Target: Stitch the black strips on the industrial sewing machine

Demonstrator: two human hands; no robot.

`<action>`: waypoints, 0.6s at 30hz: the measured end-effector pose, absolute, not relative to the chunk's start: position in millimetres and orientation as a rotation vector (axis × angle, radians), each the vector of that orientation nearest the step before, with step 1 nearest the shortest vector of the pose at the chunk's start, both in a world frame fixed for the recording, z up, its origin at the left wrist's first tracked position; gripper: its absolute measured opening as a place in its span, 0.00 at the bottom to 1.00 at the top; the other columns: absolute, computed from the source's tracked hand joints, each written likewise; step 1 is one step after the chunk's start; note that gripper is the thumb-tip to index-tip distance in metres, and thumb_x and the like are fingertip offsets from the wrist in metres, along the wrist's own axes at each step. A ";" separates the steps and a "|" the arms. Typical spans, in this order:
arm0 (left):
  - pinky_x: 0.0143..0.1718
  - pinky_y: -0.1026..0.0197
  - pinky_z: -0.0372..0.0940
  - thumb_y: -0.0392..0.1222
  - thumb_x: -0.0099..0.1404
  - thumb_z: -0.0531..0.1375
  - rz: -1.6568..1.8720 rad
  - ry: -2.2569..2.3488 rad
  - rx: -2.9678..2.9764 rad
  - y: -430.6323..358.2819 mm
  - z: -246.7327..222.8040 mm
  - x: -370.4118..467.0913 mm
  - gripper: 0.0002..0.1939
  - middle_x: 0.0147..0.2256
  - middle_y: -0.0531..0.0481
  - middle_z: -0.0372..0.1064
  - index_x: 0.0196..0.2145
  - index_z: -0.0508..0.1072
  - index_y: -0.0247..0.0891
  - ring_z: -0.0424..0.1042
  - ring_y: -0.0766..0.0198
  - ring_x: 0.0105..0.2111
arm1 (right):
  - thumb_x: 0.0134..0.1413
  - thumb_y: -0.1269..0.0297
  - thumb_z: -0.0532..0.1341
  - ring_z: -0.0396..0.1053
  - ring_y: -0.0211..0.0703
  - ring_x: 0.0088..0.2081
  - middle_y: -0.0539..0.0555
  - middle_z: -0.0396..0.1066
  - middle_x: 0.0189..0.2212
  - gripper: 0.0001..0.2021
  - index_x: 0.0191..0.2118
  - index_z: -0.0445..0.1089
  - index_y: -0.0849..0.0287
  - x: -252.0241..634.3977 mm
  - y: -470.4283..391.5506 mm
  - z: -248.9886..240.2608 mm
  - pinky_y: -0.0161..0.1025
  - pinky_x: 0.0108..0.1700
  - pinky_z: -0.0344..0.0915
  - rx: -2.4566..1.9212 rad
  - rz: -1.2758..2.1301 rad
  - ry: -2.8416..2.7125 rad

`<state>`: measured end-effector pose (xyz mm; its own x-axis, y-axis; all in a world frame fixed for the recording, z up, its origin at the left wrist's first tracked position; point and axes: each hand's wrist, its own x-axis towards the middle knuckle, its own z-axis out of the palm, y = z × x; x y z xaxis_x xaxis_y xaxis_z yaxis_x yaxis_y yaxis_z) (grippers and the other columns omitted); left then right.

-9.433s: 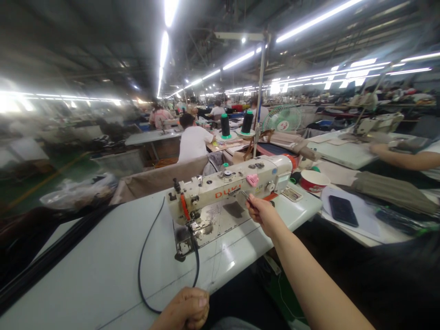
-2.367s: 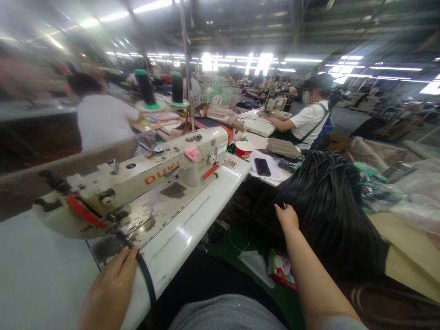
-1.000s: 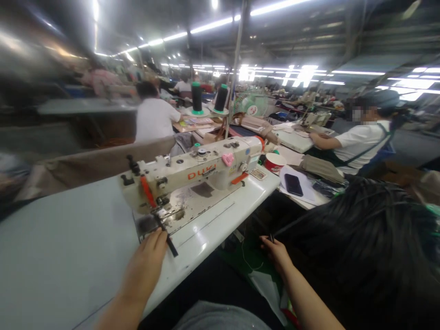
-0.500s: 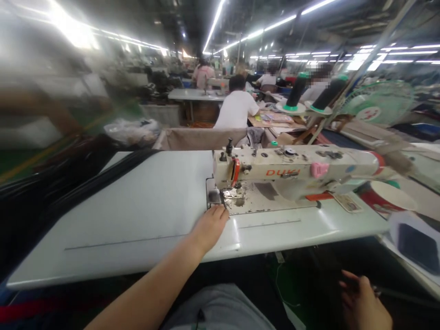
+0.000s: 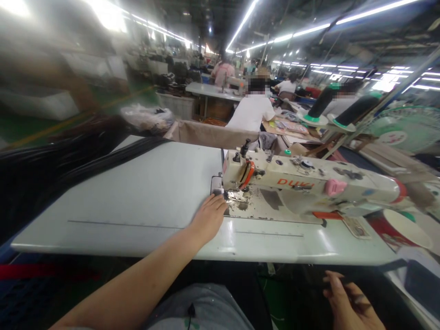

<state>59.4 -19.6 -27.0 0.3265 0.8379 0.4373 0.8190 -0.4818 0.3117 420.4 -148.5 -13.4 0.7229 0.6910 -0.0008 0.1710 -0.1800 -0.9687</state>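
My left hand (image 5: 210,217) lies palm down at the front of the sewing machine (image 5: 275,176), with its fingers stretched toward the metal plate (image 5: 217,185) left of the needle area. No cloth shows under the fingers, though the palm hides what is beneath. Below the table's front edge at the lower right, my right hand (image 5: 349,298) has its thumb and fingers bent together. A dark strip (image 5: 388,266) runs close by these fingers against the dark background. Whether they grip it is hard to make out.
The pale sewing table (image 5: 137,183) carries a pile of long black strips (image 5: 113,160) on its left. Two black thread cones (image 5: 321,103) and a green fan (image 5: 405,128) stand at the right back. A bin (image 5: 213,133) and a person in white (image 5: 252,112) are beyond.
The view has turned left, so the machine appears farther right. My left hand stays at the plate. My right hand has risen a little, thumb and fingers closer, with a dark strip now visible beside it.
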 end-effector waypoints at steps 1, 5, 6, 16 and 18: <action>0.70 0.44 0.54 0.30 0.71 0.54 0.883 1.604 2.501 -18.4 -26.4 59.0 0.15 0.57 0.42 0.74 0.52 0.74 0.37 0.67 0.53 0.63 | 0.40 0.37 0.74 0.72 0.42 0.35 0.57 0.78 0.41 0.32 0.43 0.78 0.61 414.3 -148.6 -10.2 0.33 0.31 0.72 -1.726 0.564 -0.735; 0.70 0.42 0.54 0.32 0.71 0.54 0.861 1.662 2.445 -16.4 -24.3 58.3 0.16 0.59 0.44 0.73 0.54 0.72 0.38 0.65 0.51 0.65 | 0.42 0.33 0.71 0.72 0.43 0.33 0.55 0.77 0.32 0.31 0.37 0.79 0.59 394.4 -148.3 -0.4 0.33 0.32 0.73 -1.715 0.668 -0.957; 0.70 0.41 0.54 0.32 0.71 0.54 0.846 1.664 2.441 -16.7 -24.1 58.3 0.16 0.60 0.44 0.72 0.55 0.72 0.38 0.64 0.51 0.65 | 0.43 0.34 0.71 0.72 0.43 0.32 0.54 0.76 0.31 0.30 0.37 0.79 0.59 390.8 -148.0 0.1 0.34 0.32 0.73 -1.714 0.694 -1.018; 0.65 0.46 0.64 0.33 0.66 0.59 1.017 1.647 2.190 12.9 -33.7 41.7 0.17 0.58 0.41 0.71 0.51 0.75 0.40 0.68 0.53 0.61 | 0.57 0.38 0.63 0.73 0.44 0.28 0.52 0.75 0.26 0.29 0.49 0.80 0.58 341.3 -134.3 -23.3 0.38 0.37 0.74 -1.582 0.861 -1.496; 0.66 0.45 0.63 0.34 0.65 0.59 0.938 1.704 2.197 33.9 -34.6 37.1 0.19 0.59 0.40 0.69 0.53 0.74 0.38 0.67 0.51 0.61 | 0.62 0.43 0.60 0.73 0.43 0.29 0.51 0.75 0.26 0.28 0.58 0.76 0.58 319.4 -128.1 -17.3 0.37 0.38 0.74 -1.533 0.889 -1.627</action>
<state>37.1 33.9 -34.6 0.1306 0.9261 0.3541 0.7948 -0.3113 0.5210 319.4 -128.1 -17.3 -0.0337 0.9985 0.0437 0.5024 0.0548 -0.8629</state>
